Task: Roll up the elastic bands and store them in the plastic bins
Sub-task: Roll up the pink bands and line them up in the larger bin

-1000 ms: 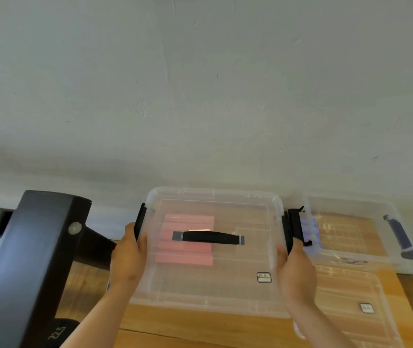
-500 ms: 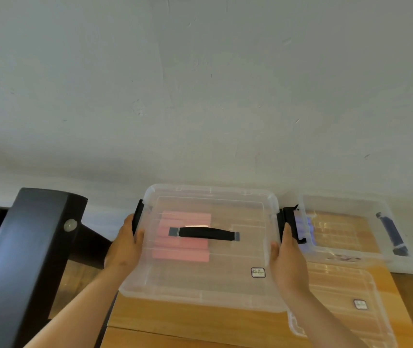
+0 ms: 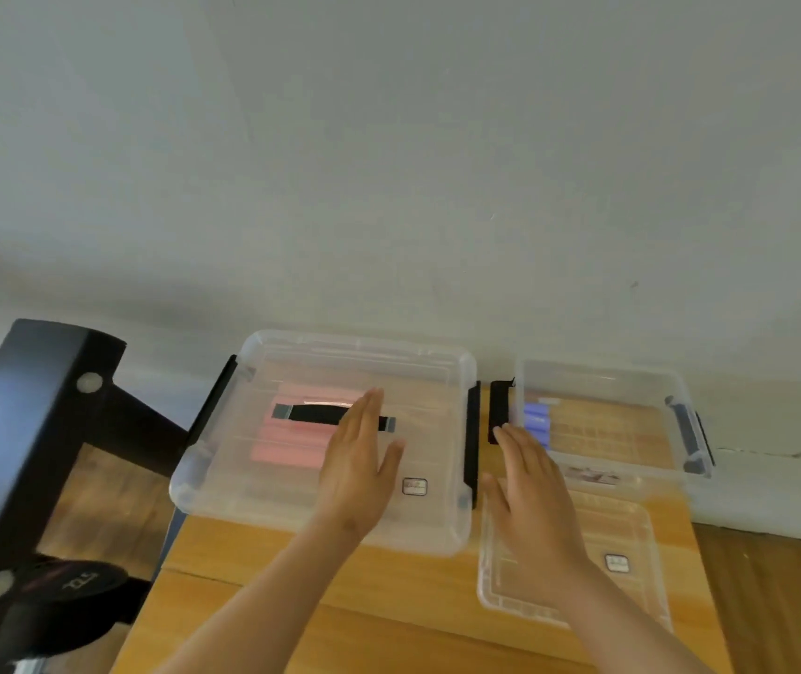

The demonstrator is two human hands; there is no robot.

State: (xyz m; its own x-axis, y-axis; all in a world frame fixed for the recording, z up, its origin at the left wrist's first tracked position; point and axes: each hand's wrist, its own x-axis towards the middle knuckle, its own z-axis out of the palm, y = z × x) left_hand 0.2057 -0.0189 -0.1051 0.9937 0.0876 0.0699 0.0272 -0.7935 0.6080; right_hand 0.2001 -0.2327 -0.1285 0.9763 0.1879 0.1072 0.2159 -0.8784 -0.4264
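Over the lidded bin (image 3: 432, 520), the left hand (image 3: 357, 471) was spread flat with straight fingers, holding nothing and hiding the right part of the black carry handle (image 3: 313, 414); whether the palm touched the lid could not be told. Beside it, the right hand (image 3: 532, 493) was likewise flat and empty, its fingertips near the black latch (image 3: 500, 411) of the open bin (image 3: 602, 381), its palm covering part of a loose clear lid (image 3: 632, 537) that lay in front of that bin. Both bins and the lid sat on a wooden table (image 3: 413, 586) against a pale wall (image 3: 388, 163). To the left stood a black metal frame (image 3: 24, 430) with a dark round weight (image 3: 62, 591) below it. Through the closed lid, pink rolled bands (image 3: 286, 442) showed in the left half of the lidded bin, whose side clips (image 3: 472, 440) were down. Inside the open bin, a blue-violet band (image 3: 534, 423) lay at the left end, just past the right fingertips.
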